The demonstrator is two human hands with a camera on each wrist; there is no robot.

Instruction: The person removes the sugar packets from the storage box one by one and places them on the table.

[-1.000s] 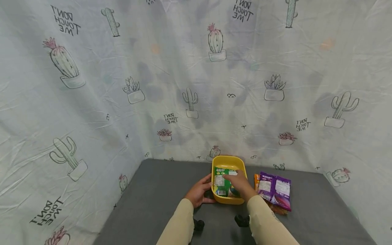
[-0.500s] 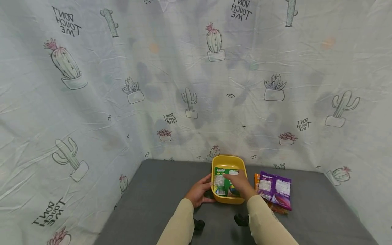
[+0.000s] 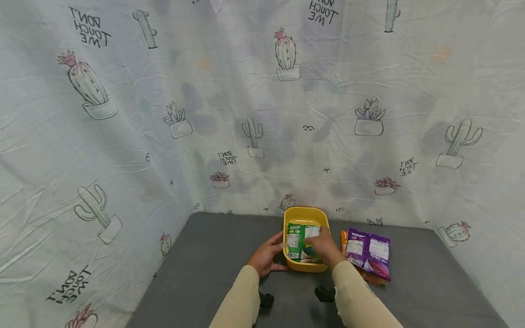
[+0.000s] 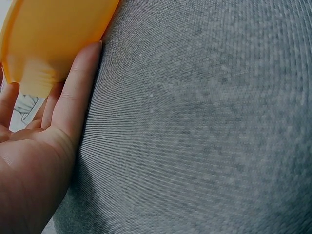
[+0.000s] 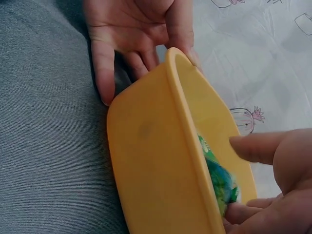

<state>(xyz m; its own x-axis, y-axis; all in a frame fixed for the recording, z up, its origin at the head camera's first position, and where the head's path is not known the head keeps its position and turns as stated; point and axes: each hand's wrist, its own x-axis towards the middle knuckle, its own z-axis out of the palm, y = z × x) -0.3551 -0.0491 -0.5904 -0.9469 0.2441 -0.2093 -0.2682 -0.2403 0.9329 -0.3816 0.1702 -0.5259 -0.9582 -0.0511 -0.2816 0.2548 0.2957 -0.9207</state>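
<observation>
A yellow plastic bin [image 3: 305, 212] stands on the grey table, with a green packet [image 3: 293, 240] lying inside it. My left hand [image 3: 264, 258] braces the bin's left side, fingers extended along its outer wall. In the left wrist view, one finger of the left hand [image 4: 53, 126] lies between the cloth and the bin wall [image 4: 58, 34]. Over the bin's right rim reaches my right hand [image 3: 326, 246], covering part of the packet. In the right wrist view, lower fingers of the right hand [image 5: 282, 195] touch the packet [image 5: 222, 183], while its raised digit stands apart from it.
Right of the bin lies a purple packet [image 3: 378, 255] on top of an orange packet [image 3: 343, 241]. A grey cloth [image 3: 213, 255] covers the table. Behind and at the left hangs a white curtain [image 3: 229, 91] printed with cacti.
The right hand's extended digit has shifted slightly right and toward me over the green packet. The left hand stays against the bin.
</observation>
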